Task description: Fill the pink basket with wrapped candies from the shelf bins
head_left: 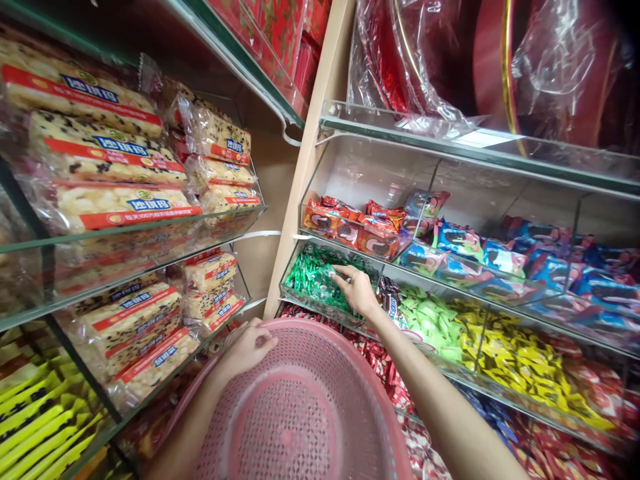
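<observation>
A pink perforated plastic basket [287,437] fills the lower middle and shows no contents. My left hand [249,347] is curled over its back left rim. Above the basket's back right side, my right hand [356,288] reaches into a glass shelf compartment of green-wrapped candies [313,273]. Its fingertips are drawn together at the candies; whatever they may hold is too small to make out. Just right of that hand lie a dark Snickers-like packet [390,300] and light green packets [431,320].
Yellow packets [525,353] lie farther right. Red packets [345,223] and blue packets [505,260] sit one shelf higher. Glass shelves at left hold wrapped rice-cake bars [120,157]. A wooden post [294,200] and glass shelf edges stand close to both hands.
</observation>
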Demonstrator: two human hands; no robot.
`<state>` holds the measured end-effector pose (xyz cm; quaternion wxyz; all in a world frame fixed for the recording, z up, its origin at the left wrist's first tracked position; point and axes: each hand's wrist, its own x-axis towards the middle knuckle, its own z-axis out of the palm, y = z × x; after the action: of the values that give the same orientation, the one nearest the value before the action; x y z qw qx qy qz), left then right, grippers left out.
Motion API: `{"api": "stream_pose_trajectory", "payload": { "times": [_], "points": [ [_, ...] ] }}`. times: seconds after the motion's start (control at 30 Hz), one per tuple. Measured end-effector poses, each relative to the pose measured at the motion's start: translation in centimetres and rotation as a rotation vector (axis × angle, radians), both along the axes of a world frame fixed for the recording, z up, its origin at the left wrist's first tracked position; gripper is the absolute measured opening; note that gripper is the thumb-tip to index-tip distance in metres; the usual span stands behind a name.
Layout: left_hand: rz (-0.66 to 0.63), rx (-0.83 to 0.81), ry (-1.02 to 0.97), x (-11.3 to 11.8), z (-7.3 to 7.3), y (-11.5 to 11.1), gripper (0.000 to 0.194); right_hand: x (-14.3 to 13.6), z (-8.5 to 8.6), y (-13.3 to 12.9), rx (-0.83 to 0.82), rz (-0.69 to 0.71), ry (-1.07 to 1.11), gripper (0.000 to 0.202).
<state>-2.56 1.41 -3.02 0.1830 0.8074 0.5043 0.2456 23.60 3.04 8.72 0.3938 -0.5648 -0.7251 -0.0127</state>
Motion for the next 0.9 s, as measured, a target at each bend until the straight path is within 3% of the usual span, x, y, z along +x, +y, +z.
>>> {"api": "stream_pose_trajectory", "payload": {
  "times": [0.13,0.23,0.33,0.43,0.53,0.63,0.77,0.9],
  "points": [
    [-0.004,0.004,-0.009,0.0,-0.1,0.1,0.034,-2.2,0.0,-2.9,0.009,0.1,0.1,0.026],
    [-0.005,0.002,-0.021,0.0,-0.4,0.2,0.032,-4.5,-1.8,-6.0,-0.061,0.246,0.171,0.027],
    [-0.016,0.013,-0.047,0.1,-0.5,0.2,0.03,-6.5,-6.0,-8.5,-0.229,0.321,0.257,0.027],
    [-0.014,0.017,-0.029,0.1,-0.3,0.0,0.031,-8.3,-11.7,-10.0,-0.443,0.272,0.327,0.026],
    [-0.008,0.017,-0.019,0.1,0.0,-0.1,0.031,-9.9,-17.3,-11.2,-0.681,0.329,0.457,0.023],
    [-0.008,0.035,-0.021,0.2,0.2,-0.2,0.03,-11.5,-21.6,-12.6,-0.858,0.352,0.527,0.019],
    [-0.012,0.048,-0.008,0.3,0.1,-0.1,0.03,-13.0,-25.0,-14.2,-1.004,0.273,0.461,0.015],
    [-0.008,0.047,0.005,0.3,0.1,-0.1,0.03,-13.8,-26.1,-15.2,-0.967,0.213,0.322,0.016]
  ]
}}
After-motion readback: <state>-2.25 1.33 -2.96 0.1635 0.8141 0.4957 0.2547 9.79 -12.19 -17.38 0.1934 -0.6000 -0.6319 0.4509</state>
